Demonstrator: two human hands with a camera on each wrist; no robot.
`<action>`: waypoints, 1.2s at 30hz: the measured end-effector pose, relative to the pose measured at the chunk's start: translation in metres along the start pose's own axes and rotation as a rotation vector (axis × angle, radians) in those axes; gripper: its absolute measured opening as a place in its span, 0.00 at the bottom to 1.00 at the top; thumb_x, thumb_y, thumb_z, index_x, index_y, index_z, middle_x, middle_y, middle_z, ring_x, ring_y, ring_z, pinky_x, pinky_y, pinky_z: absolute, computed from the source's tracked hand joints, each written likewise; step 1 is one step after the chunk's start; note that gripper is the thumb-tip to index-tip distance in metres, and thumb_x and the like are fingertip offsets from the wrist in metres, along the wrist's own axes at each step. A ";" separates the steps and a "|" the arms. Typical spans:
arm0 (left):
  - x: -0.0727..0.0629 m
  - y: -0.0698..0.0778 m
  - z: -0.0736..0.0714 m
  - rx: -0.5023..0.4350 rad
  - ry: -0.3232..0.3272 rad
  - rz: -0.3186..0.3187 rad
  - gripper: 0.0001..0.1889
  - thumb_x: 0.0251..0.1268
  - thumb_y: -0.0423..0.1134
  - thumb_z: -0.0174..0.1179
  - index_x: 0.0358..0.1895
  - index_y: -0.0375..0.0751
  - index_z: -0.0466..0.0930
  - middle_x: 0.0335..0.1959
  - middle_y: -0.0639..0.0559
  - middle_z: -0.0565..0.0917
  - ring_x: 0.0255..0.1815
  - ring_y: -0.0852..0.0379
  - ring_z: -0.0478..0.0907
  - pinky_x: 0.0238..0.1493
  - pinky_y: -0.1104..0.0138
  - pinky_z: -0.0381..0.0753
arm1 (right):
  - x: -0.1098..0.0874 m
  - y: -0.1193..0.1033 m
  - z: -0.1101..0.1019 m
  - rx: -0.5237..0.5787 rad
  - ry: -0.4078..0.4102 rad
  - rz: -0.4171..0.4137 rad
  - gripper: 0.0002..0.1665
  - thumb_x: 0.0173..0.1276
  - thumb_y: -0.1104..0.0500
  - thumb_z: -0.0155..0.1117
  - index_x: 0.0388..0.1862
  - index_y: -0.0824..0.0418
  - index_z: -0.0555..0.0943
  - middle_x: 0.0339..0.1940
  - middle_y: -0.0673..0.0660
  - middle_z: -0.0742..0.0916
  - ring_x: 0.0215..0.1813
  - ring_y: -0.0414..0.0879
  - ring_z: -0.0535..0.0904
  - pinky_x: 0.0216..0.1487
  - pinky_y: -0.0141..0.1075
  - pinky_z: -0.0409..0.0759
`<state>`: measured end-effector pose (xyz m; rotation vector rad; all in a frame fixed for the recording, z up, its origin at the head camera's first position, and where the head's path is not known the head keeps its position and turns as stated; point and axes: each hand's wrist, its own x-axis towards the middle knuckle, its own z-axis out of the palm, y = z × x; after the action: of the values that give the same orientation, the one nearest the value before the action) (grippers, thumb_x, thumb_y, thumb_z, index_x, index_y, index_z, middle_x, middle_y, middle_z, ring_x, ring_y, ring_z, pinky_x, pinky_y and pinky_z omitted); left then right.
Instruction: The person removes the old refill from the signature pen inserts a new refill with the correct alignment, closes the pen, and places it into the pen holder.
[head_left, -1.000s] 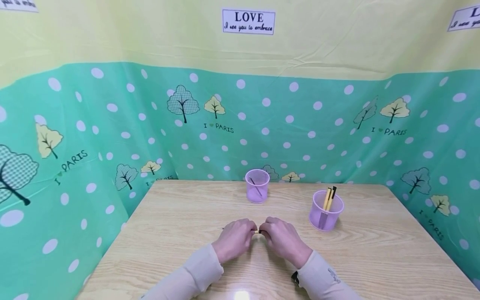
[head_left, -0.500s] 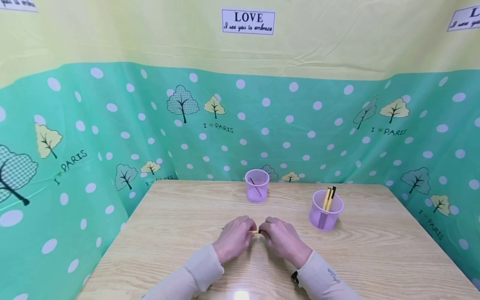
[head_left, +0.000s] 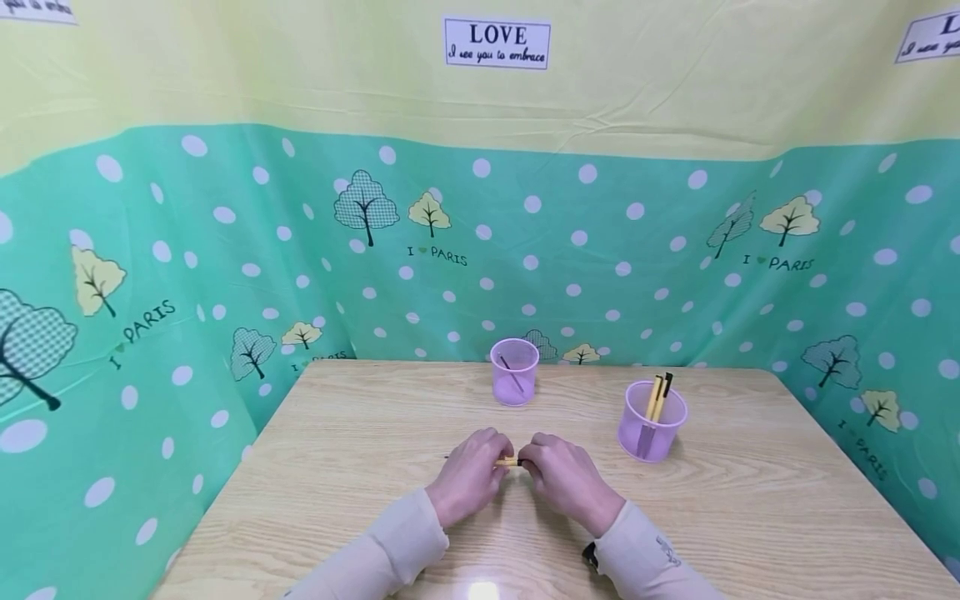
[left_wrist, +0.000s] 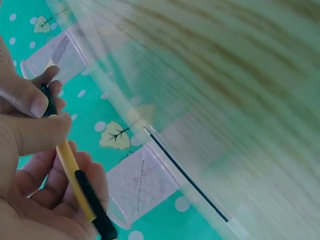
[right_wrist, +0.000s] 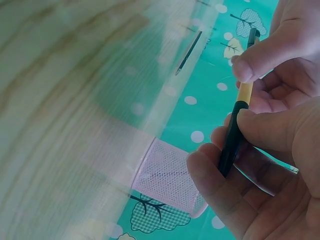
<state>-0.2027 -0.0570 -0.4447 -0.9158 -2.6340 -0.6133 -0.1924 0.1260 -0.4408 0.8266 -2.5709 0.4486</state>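
Observation:
Near the middle of the table, my left hand (head_left: pixel 468 475) pinches the yellow barrel of a pen (left_wrist: pixel 69 161) between thumb and fingers. The pen's black clip (left_wrist: pixel 90 200) shows beyond that hand in the left wrist view. My right hand (head_left: pixel 566 479) grips the black front section (right_wrist: pixel 232 137) of the same pen, so both hands hold it close together. A short stretch of yellow barrel is visible between them. A thin pen refill (left_wrist: pixel 187 175) with dark ink lies on the table beside the left hand, mostly hidden in the head view.
A purple mesh cup (head_left: pixel 504 387) at the back holds a thin dark stick (head_left: pixel 514 372). Another purple mesh cup (head_left: pixel 632 433), at the right, holds yellow pens (head_left: pixel 655 400) with black clips. A patterned curtain (head_left: pixel 480 275) hangs behind the wooden table (head_left: pixel 360 417).
My left hand has shifted slightly away from the body, and a little more yellow barrel shows between the hands. The right hand stays almost still; both cups are unmoved.

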 end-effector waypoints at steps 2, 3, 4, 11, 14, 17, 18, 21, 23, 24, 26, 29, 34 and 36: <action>0.000 0.000 0.000 0.008 0.001 0.003 0.09 0.57 0.35 0.66 0.41 0.42 0.80 0.34 0.55 0.79 0.35 0.61 0.75 0.35 0.71 0.77 | 0.000 0.000 0.000 -0.003 -0.001 -0.001 0.05 0.58 0.63 0.68 0.30 0.52 0.85 0.24 0.43 0.76 0.27 0.38 0.74 0.23 0.32 0.74; 0.000 -0.001 0.000 0.014 0.000 0.002 0.08 0.59 0.37 0.64 0.41 0.41 0.81 0.34 0.54 0.80 0.35 0.60 0.76 0.35 0.70 0.77 | 0.000 0.001 0.000 -0.004 -0.001 -0.002 0.05 0.58 0.63 0.68 0.30 0.53 0.85 0.24 0.43 0.76 0.27 0.38 0.74 0.23 0.32 0.74; 0.001 -0.001 0.000 0.021 -0.006 0.000 0.08 0.62 0.37 0.62 0.42 0.41 0.81 0.34 0.54 0.80 0.35 0.60 0.77 0.35 0.69 0.78 | 0.000 0.001 0.001 -0.006 -0.002 -0.002 0.05 0.58 0.63 0.68 0.30 0.53 0.85 0.24 0.43 0.76 0.27 0.38 0.74 0.23 0.32 0.74; 0.002 -0.004 -0.003 0.039 -0.095 -0.014 0.09 0.66 0.32 0.53 0.34 0.42 0.83 0.25 0.59 0.79 0.26 0.63 0.75 0.29 0.68 0.78 | -0.001 0.001 0.001 -0.001 -0.007 0.003 0.05 0.58 0.63 0.68 0.31 0.53 0.86 0.24 0.43 0.76 0.26 0.38 0.74 0.24 0.31 0.74; 0.002 -0.004 -0.004 0.048 -0.117 -0.016 0.09 0.65 0.32 0.53 0.33 0.42 0.83 0.23 0.59 0.77 0.23 0.64 0.73 0.26 0.69 0.75 | -0.001 0.001 0.000 -0.004 -0.006 0.002 0.05 0.58 0.63 0.67 0.31 0.53 0.86 0.24 0.43 0.77 0.27 0.38 0.75 0.24 0.31 0.75; 0.001 -0.004 -0.003 0.058 -0.123 -0.010 0.08 0.65 0.32 0.54 0.31 0.43 0.83 0.21 0.59 0.75 0.22 0.64 0.71 0.24 0.69 0.73 | 0.000 0.001 0.000 -0.006 -0.001 -0.002 0.05 0.58 0.63 0.68 0.30 0.53 0.86 0.25 0.43 0.77 0.27 0.38 0.75 0.24 0.31 0.75; 0.001 -0.004 -0.003 0.062 -0.122 -0.006 0.08 0.65 0.32 0.55 0.31 0.43 0.83 0.21 0.59 0.75 0.21 0.64 0.71 0.23 0.70 0.73 | 0.000 0.001 0.000 -0.006 -0.001 -0.004 0.05 0.58 0.63 0.68 0.30 0.53 0.86 0.25 0.43 0.77 0.28 0.38 0.76 0.24 0.31 0.75; 0.001 -0.004 -0.003 0.064 -0.115 0.003 0.07 0.65 0.33 0.56 0.31 0.43 0.83 0.21 0.59 0.74 0.21 0.64 0.70 0.22 0.70 0.71 | 0.000 0.001 0.000 -0.007 -0.002 -0.006 0.05 0.58 0.63 0.68 0.30 0.52 0.86 0.25 0.43 0.77 0.28 0.38 0.76 0.24 0.32 0.75; 0.001 -0.004 -0.003 0.068 -0.103 0.008 0.06 0.65 0.33 0.57 0.33 0.44 0.84 0.23 0.59 0.75 0.23 0.64 0.71 0.24 0.70 0.72 | 0.000 0.001 0.001 -0.006 -0.004 -0.005 0.05 0.58 0.62 0.68 0.31 0.52 0.86 0.25 0.43 0.77 0.28 0.38 0.76 0.24 0.32 0.75; 0.000 -0.004 -0.002 0.068 -0.097 0.009 0.05 0.64 0.34 0.58 0.34 0.45 0.84 0.24 0.59 0.76 0.24 0.64 0.72 0.25 0.70 0.73 | 0.000 0.001 0.001 -0.006 -0.005 -0.005 0.04 0.58 0.62 0.68 0.30 0.52 0.86 0.25 0.43 0.77 0.28 0.38 0.75 0.24 0.32 0.75; 0.000 -0.004 -0.002 0.066 -0.085 0.008 0.04 0.63 0.34 0.60 0.35 0.46 0.84 0.26 0.60 0.77 0.27 0.63 0.73 0.28 0.70 0.74 | 0.000 0.002 0.001 -0.006 -0.005 -0.005 0.05 0.58 0.62 0.68 0.30 0.52 0.86 0.25 0.43 0.77 0.28 0.38 0.75 0.23 0.32 0.74; -0.001 -0.004 -0.003 0.055 -0.067 0.002 0.03 0.61 0.34 0.62 0.35 0.47 0.84 0.28 0.60 0.77 0.30 0.63 0.74 0.31 0.70 0.75 | -0.001 0.002 0.002 -0.008 -0.006 -0.006 0.05 0.58 0.62 0.68 0.30 0.52 0.85 0.24 0.43 0.76 0.27 0.38 0.75 0.22 0.32 0.73; -0.001 -0.002 -0.004 0.032 -0.034 -0.005 0.05 0.57 0.32 0.65 0.34 0.46 0.84 0.29 0.60 0.78 0.31 0.63 0.75 0.31 0.71 0.75 | -0.001 0.002 0.002 -0.009 -0.010 -0.008 0.04 0.59 0.62 0.68 0.29 0.52 0.85 0.24 0.43 0.76 0.27 0.38 0.75 0.22 0.32 0.73; -0.001 -0.001 -0.004 0.028 -0.023 -0.008 0.05 0.55 0.32 0.66 0.34 0.46 0.84 0.29 0.60 0.78 0.31 0.63 0.75 0.31 0.71 0.75 | -0.001 0.002 0.002 -0.006 -0.011 -0.009 0.05 0.59 0.62 0.68 0.29 0.52 0.85 0.24 0.43 0.76 0.27 0.38 0.75 0.22 0.32 0.73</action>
<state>-0.2018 -0.0602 -0.4416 -0.9099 -2.6615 -0.5702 -0.1933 0.1274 -0.4430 0.8399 -2.5764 0.4346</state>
